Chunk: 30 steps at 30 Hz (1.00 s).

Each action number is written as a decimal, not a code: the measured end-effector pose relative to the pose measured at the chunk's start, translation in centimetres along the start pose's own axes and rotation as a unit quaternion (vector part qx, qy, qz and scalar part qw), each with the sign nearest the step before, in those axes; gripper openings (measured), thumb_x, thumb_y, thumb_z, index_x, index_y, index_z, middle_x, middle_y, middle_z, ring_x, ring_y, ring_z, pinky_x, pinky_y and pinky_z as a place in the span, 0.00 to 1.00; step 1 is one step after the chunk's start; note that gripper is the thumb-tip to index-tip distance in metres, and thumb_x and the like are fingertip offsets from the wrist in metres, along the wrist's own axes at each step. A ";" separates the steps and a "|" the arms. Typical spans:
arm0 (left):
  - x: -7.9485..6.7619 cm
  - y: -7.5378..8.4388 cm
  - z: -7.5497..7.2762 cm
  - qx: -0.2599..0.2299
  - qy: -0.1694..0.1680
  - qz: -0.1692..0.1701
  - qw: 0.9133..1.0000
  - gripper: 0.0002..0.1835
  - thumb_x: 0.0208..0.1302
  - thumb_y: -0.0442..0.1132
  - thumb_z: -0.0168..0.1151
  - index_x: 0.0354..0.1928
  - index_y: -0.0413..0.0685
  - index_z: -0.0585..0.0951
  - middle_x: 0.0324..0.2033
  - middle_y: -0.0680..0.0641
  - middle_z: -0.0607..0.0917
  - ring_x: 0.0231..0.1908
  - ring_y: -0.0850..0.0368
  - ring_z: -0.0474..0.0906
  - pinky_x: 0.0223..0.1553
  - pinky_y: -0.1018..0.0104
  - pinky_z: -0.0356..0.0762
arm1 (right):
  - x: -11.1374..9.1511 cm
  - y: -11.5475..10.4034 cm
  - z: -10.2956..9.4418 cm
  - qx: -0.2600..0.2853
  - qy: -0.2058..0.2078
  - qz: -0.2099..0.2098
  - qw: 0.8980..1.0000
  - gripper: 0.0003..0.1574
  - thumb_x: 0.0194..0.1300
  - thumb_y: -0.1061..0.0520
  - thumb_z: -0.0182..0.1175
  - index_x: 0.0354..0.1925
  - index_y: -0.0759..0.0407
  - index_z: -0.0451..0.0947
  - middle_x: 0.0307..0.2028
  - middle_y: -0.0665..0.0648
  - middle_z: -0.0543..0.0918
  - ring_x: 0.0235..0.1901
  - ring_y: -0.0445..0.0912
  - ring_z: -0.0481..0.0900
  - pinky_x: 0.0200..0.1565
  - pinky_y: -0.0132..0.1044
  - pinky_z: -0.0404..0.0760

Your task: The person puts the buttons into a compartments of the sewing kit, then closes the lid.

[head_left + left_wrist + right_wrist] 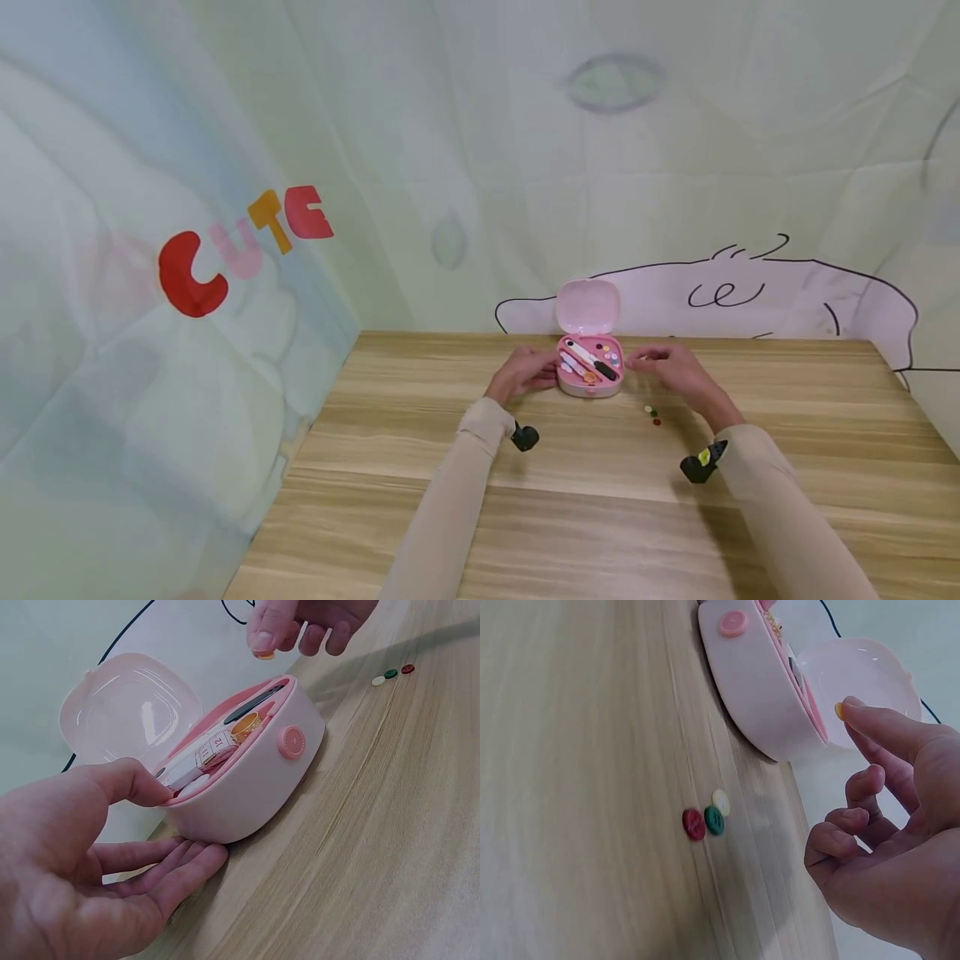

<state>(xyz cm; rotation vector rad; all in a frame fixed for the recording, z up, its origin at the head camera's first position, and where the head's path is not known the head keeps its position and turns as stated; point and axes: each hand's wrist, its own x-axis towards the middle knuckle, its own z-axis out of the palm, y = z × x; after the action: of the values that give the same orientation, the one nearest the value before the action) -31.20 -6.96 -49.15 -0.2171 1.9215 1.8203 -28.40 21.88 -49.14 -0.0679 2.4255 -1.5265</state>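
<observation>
A pink and white sewing box (588, 390) stands on the table with its lid (588, 307) raised. My left hand (525, 372) holds the box's left end, thumb on the rim and fingers low against the side. Off the box's right side, my right hand (907, 795) pinches a small yellow button (839, 711) between thumb and forefinger. Inside the box are a tape measure (214, 750), a gold thimble-like ring (245, 726), a black-ended tool (605, 369) lying diagonally, and several small buttons (611, 358) in the right compartment.
On the table in front of the right hand lie a red button (694, 824), a green button (714, 820) and a cream button (721, 802), close together. A printed cloth (480, 167) hangs behind the table's (585, 467) back edge and along its left side.
</observation>
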 end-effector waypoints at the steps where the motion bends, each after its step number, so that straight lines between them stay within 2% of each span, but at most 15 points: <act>1: 0.0 0.0 0.0 0.000 0.000 0.000 1.000 0.11 0.72 0.37 0.64 0.46 0.34 0.84 0.39 0.41 0.86 0.38 0.54 0.83 0.52 0.61 0.87 | 0.2 0.0 0.1 0.005 0.001 0.005 1.000 0.27 0.72 0.43 0.66 0.58 0.61 0.81 0.55 0.62 0.76 0.51 0.56 0.68 0.46 0.43 0.75; 6: -0.1 0.0 -0.1 0.002 -0.002 0.000 1.000 0.12 0.73 0.38 0.64 0.47 0.33 0.84 0.42 0.40 0.86 0.39 0.54 0.83 0.50 0.62 0.87 | 1.0 -0.1 0.5 0.037 0.001 0.023 0.999 0.29 0.74 0.44 0.64 0.61 0.63 0.79 0.64 0.65 0.73 0.59 0.58 0.67 0.55 0.48 0.77; 13: -0.1 0.0 -0.1 0.001 0.000 -0.003 1.000 0.11 0.72 0.37 0.64 0.46 0.34 0.85 0.41 0.40 0.86 0.38 0.55 0.83 0.49 0.62 0.87 | 1.9 -0.6 1.0 0.066 0.016 0.049 0.996 0.30 0.73 0.44 0.65 0.63 0.63 0.78 0.57 0.61 0.72 0.52 0.55 0.65 0.44 0.40 0.72; 19: 0.0 -0.1 -0.1 -0.001 0.002 -0.001 1.000 0.10 0.71 0.37 0.64 0.45 0.34 0.85 0.39 0.40 0.87 0.37 0.55 0.84 0.50 0.61 0.87 | 2.7 -1.5 1.8 0.083 0.020 0.063 0.994 0.31 0.74 0.45 0.64 0.64 0.64 0.76 0.65 0.64 0.70 0.59 0.57 0.64 0.50 0.43 0.71; 30: -0.1 0.0 0.0 -0.005 0.005 -0.001 1.000 0.11 0.71 0.37 0.64 0.46 0.33 0.86 0.38 0.42 0.87 0.37 0.55 0.84 0.50 0.61 0.87 | 3.1 -2.5 3.0 0.094 0.040 0.064 0.993 0.30 0.74 0.45 0.65 0.63 0.63 0.77 0.59 0.61 0.74 0.53 0.54 0.66 0.50 0.45 0.73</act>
<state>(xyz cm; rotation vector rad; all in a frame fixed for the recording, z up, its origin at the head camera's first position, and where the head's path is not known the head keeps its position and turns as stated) -31.10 -7.02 -49.14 -0.2312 1.9179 1.8322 -30.91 17.60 -48.74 0.1861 2.2826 -1.7197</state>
